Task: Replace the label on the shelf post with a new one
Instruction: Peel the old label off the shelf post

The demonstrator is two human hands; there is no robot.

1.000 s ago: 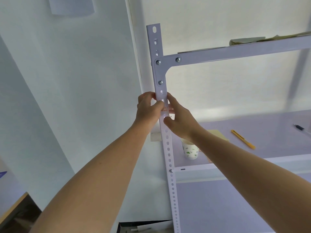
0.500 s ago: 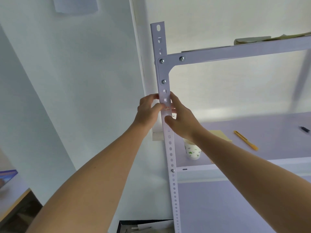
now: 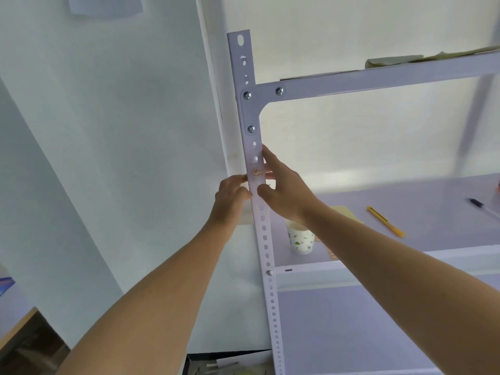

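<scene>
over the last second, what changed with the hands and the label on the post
The left hand slid down the shelf post and its thumb came off the front face, uncovering a small label with reddish print. The right hand stayed at the post's right edge, fingers stretched up along it. Neither hand visibly took hold of anything or let go. The paper cup and yellow knife stayed on the shelf.

Bright, even daylight; soft shadows; slight motion blur at right; wide-angle bending toward edges.
</scene>
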